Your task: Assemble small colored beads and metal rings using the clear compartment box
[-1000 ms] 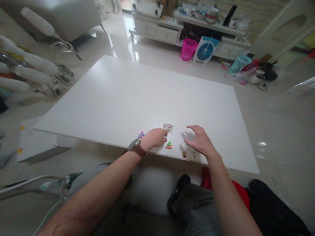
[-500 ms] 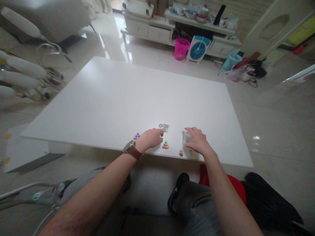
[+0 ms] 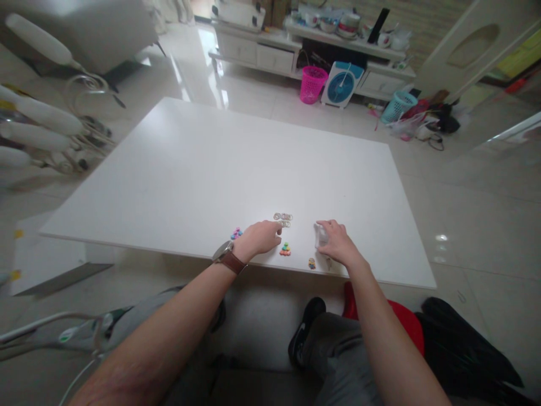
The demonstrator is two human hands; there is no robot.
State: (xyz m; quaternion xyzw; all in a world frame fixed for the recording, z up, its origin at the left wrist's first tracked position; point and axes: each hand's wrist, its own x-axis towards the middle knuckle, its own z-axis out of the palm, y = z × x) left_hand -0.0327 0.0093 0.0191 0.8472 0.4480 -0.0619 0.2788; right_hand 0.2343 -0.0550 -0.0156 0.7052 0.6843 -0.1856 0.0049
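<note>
My right hand (image 3: 338, 243) grips a small clear plastic box (image 3: 319, 235) from its right side, thumb and fingers at opposite ends of it. My left hand (image 3: 262, 237) rests on the white table (image 3: 203, 163) with its fingers curled; whether anything is in them is hidden. Just beyond its fingertips lie several metal rings (image 3: 283, 217) in two short rows. Colourful beads (image 3: 285, 249), stacked in a triangle, lie between the hands. Purple and blue beads (image 3: 236, 233) sit beside the left wrist, partly covered. A small yellow-and-blue cartoon figure (image 3: 311, 263) lies near the front edge.
By the right wrist is a small object (image 3: 329, 263), too faint to name. The table's front edge runs just under my wrists. Past the table, a pink basket (image 3: 313, 84) and a blue fan (image 3: 340, 84) stand on the floor before a low cabinet (image 3: 274, 58).
My right hand's fingers have drawn in slightly around the clear box. My left hand and the small things on the table stay where they were; the view has shifted a little.
</note>
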